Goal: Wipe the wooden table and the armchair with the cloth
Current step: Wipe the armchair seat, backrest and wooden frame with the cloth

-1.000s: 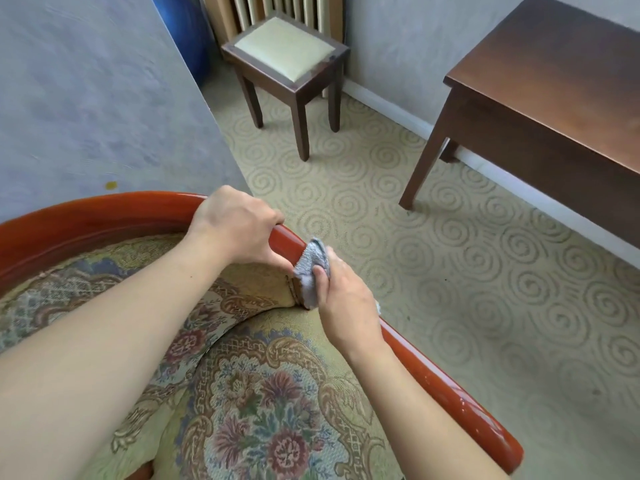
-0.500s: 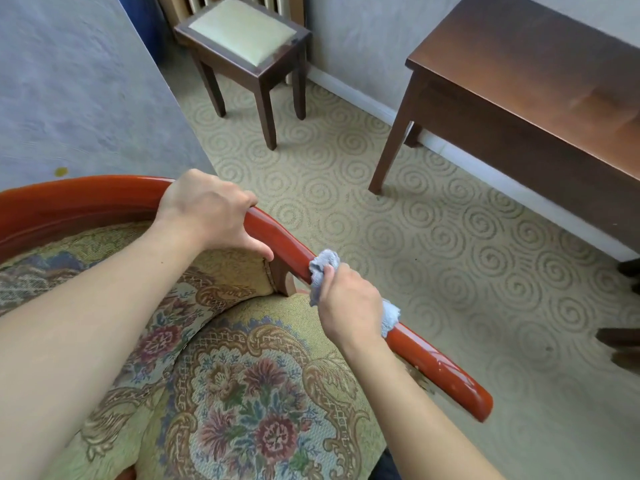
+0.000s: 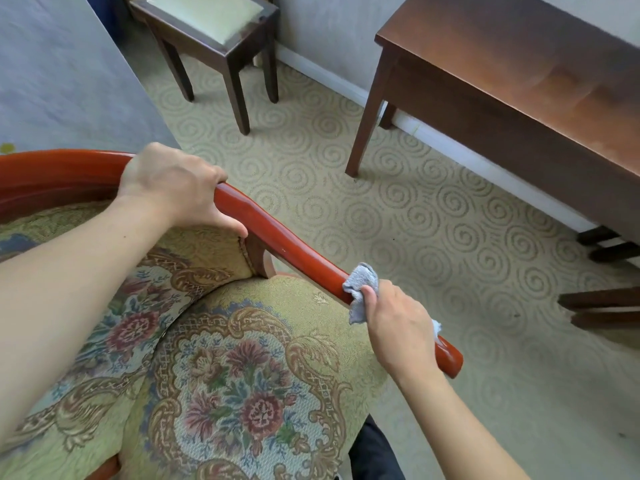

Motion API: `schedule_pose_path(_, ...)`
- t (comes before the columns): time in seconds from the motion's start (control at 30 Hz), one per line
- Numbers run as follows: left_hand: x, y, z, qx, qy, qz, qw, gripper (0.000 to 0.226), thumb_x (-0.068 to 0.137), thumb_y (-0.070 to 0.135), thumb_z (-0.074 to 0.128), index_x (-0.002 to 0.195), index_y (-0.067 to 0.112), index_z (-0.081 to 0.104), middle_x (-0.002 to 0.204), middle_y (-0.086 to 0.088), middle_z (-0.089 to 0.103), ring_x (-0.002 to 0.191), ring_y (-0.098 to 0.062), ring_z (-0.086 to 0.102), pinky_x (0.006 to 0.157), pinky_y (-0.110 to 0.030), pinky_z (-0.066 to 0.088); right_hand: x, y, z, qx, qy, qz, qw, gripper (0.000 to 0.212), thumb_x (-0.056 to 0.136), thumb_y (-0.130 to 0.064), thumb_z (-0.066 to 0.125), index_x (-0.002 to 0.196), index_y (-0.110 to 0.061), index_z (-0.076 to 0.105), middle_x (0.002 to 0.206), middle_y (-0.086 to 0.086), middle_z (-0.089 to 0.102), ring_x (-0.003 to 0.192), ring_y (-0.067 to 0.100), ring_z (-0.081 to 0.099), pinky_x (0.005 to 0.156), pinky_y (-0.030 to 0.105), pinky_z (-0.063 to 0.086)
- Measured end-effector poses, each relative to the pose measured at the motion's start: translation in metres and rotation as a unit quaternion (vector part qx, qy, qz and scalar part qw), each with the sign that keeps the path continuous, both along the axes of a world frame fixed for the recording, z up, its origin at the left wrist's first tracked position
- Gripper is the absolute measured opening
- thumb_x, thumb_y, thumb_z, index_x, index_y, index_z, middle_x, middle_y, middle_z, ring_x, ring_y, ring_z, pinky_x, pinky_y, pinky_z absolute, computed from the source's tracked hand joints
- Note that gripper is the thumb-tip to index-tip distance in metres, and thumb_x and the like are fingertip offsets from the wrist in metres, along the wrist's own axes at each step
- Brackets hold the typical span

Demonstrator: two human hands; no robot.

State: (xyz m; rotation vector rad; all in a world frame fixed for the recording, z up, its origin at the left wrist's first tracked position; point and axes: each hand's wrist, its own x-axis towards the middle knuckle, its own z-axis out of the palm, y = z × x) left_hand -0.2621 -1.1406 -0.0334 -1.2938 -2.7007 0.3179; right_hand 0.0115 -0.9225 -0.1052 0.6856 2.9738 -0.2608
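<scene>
The armchair has a glossy red-brown wooden rail (image 3: 287, 244) and a floral seat cushion (image 3: 235, 382). My right hand (image 3: 398, 327) is wrapped around the lower part of the right armrest, holding a small grey cloth (image 3: 360, 289) pressed against the wood. A bit of cloth also shows behind my knuckles. My left hand (image 3: 173, 188) grips the rail higher up, where it curves toward the chair back. The dark wooden table (image 3: 519, 60) stands against the wall at the upper right, away from both hands.
A dark stool with a pale cushion (image 3: 214, 26) stands at the top centre by the wall. Swirl-patterned carpet (image 3: 415, 220) lies between armchair and table. Dark wooden furniture pieces (image 3: 602, 303) jut in at the right edge. A grey wall panel (image 3: 62, 74) rises behind the chair.
My right hand has slid the cloth down the armrest, away from my left hand and toward the rail's front end. My left hand has kept its grip on the rail.
</scene>
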Motion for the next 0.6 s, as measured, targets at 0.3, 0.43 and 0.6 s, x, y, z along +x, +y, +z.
schedule_pose_path(0.3,-0.001,0.0,-0.001,0.009,-0.005,-0.001,1.0,0.097,0.044,0.113,0.004,0.069,0.035,0.057,0.06,0.016,0.056,0.064,-0.013,0.065,0.049,-0.02,0.021,0.049,0.012,-0.018,0.025,0.162,-0.204,0.965,0.039,0.098,-0.026,0.033,0.065,-0.01,0.047,0.057,0.009,0.051,0.052,0.035,0.051,0.053,0.039,0.038)
schedule_pose_path(0.43,0.0,0.002,0.002,0.001,0.009,0.005,1.0,0.094,0.044,0.112,0.002,0.066,0.035,0.051,0.053,0.017,0.038,0.056,-0.013,0.055,0.048,-0.019,0.019,-0.009,-0.028,-0.014,0.064,0.138,-0.145,0.978,0.031,0.096,-0.027,0.039,0.074,-0.015,0.056,0.069,0.006,0.057,0.062,0.029,0.054,0.062,0.039,0.04)
schedule_pose_path(0.6,-0.001,0.0,-0.001,0.024,0.005,-0.007,1.0,0.092,0.043,0.113,0.008,0.062,0.032,0.047,0.055,0.018,0.049,0.059,-0.012,0.059,0.05,-0.019,0.028,-0.084,-0.063,-0.01,-0.037,0.05,-0.063,0.996,0.034,0.104,-0.037,0.029,0.088,-0.019,0.053,0.087,0.003,0.065,0.078,0.028,0.06,0.068,0.036,0.025)
